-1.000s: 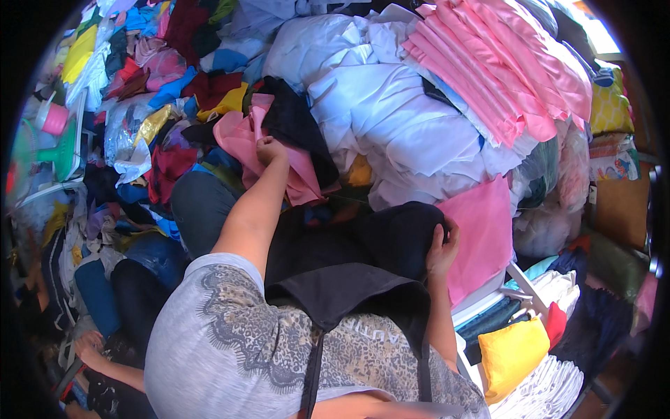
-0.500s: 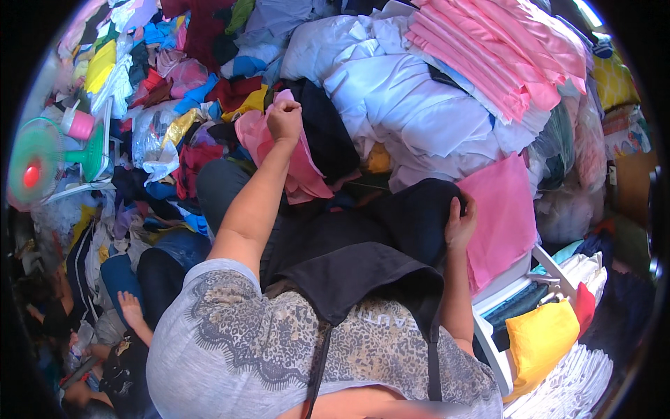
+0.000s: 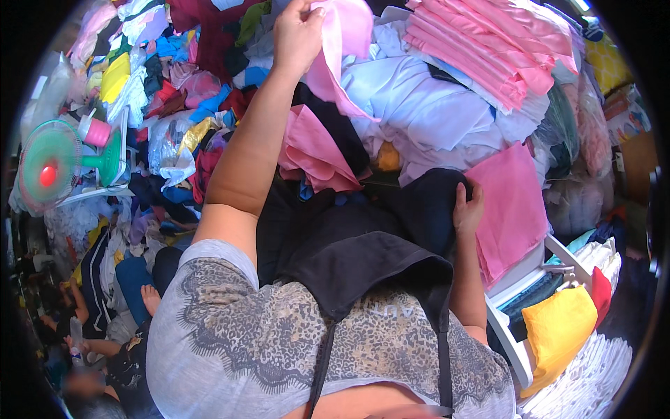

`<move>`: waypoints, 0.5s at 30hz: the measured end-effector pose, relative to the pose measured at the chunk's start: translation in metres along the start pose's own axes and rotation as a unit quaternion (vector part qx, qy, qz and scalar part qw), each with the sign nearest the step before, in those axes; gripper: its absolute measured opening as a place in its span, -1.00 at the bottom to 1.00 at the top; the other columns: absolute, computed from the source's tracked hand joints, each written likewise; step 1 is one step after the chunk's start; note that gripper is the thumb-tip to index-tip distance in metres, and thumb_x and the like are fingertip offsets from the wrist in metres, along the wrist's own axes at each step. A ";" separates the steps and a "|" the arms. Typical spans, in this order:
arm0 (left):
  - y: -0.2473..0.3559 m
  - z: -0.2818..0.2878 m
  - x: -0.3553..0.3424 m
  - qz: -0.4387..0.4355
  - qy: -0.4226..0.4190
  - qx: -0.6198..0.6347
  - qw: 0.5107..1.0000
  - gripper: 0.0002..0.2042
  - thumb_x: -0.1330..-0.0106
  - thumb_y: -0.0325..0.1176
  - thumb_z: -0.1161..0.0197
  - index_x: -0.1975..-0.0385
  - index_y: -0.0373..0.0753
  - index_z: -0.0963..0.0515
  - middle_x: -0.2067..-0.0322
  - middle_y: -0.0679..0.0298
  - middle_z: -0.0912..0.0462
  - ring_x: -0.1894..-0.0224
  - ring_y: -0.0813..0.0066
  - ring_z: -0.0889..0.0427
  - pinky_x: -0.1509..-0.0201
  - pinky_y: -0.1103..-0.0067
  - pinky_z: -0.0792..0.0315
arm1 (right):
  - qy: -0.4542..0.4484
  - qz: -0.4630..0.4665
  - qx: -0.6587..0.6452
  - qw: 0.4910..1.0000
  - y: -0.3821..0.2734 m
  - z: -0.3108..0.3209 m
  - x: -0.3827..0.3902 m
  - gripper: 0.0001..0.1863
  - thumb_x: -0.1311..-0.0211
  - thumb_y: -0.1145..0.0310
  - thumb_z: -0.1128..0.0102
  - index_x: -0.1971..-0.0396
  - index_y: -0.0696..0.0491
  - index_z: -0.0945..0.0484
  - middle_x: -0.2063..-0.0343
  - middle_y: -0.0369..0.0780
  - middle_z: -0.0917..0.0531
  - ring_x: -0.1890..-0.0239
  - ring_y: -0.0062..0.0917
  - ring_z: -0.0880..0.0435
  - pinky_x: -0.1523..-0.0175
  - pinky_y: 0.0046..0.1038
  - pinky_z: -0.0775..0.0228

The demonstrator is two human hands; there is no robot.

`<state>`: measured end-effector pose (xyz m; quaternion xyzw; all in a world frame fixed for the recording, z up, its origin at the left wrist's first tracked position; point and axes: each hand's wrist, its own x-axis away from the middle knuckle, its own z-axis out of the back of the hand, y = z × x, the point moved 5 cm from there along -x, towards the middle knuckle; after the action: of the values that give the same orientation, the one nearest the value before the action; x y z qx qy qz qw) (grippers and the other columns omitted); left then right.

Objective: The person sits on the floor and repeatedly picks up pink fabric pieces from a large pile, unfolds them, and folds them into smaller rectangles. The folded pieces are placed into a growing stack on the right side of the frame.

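Note:
My left hand point(image 3: 298, 38) is raised at the far side, pinching a pink fabric piece point(image 3: 349, 33) that hangs down to the right, in front of the white cloth heap. Below it, more pink fabric pieces point(image 3: 314, 150) lie loosely beside a black cloth point(image 3: 331, 122), past my knees. My right hand point(image 3: 469, 209) rests on my right knee with thumb and fingers apart, holding nothing; some fingertips are hidden. Just right of that hand, flat pink pieces point(image 3: 509, 209) lie over a white plastic frame point(image 3: 513, 342). A black apron point(image 3: 370, 269) covers my lap.
Tall white cloth point(image 3: 419, 105) stands ahead, with stacked pink fabric point(image 3: 488, 49) on top. A green fan point(image 3: 52, 164) and heaped coloured scraps point(image 3: 181, 105) are at left. Yellow cloth point(image 3: 558, 335) and white folded pieces point(image 3: 590, 377) lie at right. Another person point(image 3: 132, 363) sits at lower left.
My left hand has moved up and away, lifting one pink piece off the loose pieces beyond my knees. My right hand stays on the knee.

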<state>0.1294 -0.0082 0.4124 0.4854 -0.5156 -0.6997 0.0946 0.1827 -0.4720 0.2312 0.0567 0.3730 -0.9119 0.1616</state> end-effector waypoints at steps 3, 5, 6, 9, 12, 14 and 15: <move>0.035 -0.018 0.013 0.021 -0.082 -0.009 0.996 -0.78 -0.32 -0.52 -0.16 0.11 -0.15 -0.67 0.42 0.31 -0.69 0.42 0.61 -0.54 0.28 0.61 -0.44 | 0.014 0.001 0.000 1.000 0.003 0.004 0.003 -0.62 -0.31 0.18 -0.19 0.06 0.18 -0.56 0.14 0.03 -0.64 0.01 -0.07 -0.59 -0.13 -0.21 -0.39; 0.047 -0.031 0.041 0.079 -0.184 0.037 0.979 -0.76 -0.39 -0.55 -0.10 0.02 -0.27 -0.63 0.09 0.34 -0.68 0.14 0.63 -0.58 0.02 0.68 -0.43 | 0.004 -0.034 -0.006 0.999 -0.001 0.006 0.005 -0.56 -0.25 0.22 -0.27 -0.04 0.16 -0.51 0.05 0.04 -0.59 -0.04 -0.08 -0.56 -0.14 -0.21 -0.38; 0.058 -0.035 0.054 0.045 -0.221 0.028 0.974 -0.75 -0.38 -0.56 -0.09 0.02 -0.29 -0.63 0.08 0.33 -0.68 0.10 0.62 -0.58 -0.01 0.66 -0.45 | 0.012 -0.048 -0.005 0.999 -0.006 0.009 0.006 -0.52 -0.22 0.24 -0.30 -0.08 0.16 -0.49 0.00 0.04 -0.57 -0.06 -0.08 -0.55 -0.15 -0.20 -0.37; 0.077 -0.062 0.126 0.087 -0.353 0.043 0.930 -0.78 -0.30 -0.53 -0.19 0.09 -0.29 -0.67 0.13 0.24 -0.72 0.05 0.53 -0.65 -0.05 0.53 -0.50 | 0.065 -0.021 -0.140 0.988 -0.044 0.026 0.015 -0.28 -0.06 0.35 -0.44 -0.25 0.13 -0.35 -0.21 0.04 -0.42 -0.21 -0.09 -0.45 -0.24 -0.19 -0.32; 0.094 -0.084 0.201 0.076 -0.537 0.029 0.839 -0.78 -0.20 -0.54 -0.20 0.20 -0.21 -0.71 0.25 0.18 -0.72 0.18 0.40 -0.70 0.09 0.51 -0.54 | 0.004 0.191 -0.163 0.968 -0.109 0.053 0.024 -0.05 0.08 0.43 -0.52 -0.36 0.12 -0.19 -0.35 0.03 -0.24 -0.33 -0.11 -0.33 -0.34 -0.17 -0.22; 0.107 -0.090 0.234 0.011 -0.564 0.056 0.823 -0.77 -0.12 -0.52 -0.25 0.20 -0.21 -0.68 0.26 0.13 -0.68 0.19 0.16 -0.68 0.07 0.41 -0.55 | -0.121 0.237 -0.128 0.955 -0.135 0.061 0.029 -0.15 0.26 0.55 -0.48 -0.22 0.04 -0.42 -0.33 0.01 -0.30 -0.36 -0.10 -0.30 -0.39 -0.19 -0.16; 0.109 -0.088 0.244 0.007 -0.569 0.043 0.821 -0.77 -0.10 -0.52 -0.26 0.22 -0.20 -0.66 0.22 0.11 -0.67 0.17 0.09 -0.66 0.02 0.37 -0.54 | -0.205 0.234 -0.064 0.948 -0.142 0.060 0.032 -0.21 0.31 0.57 -0.46 -0.14 0.02 -0.50 -0.32 -0.01 -0.32 -0.36 -0.09 -0.30 -0.39 -0.18 -0.17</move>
<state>0.0331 -0.2674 0.3589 0.0010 -0.5108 -0.8279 -0.2316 0.1059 -0.4269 0.3613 -0.0565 0.3660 -0.8143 0.4470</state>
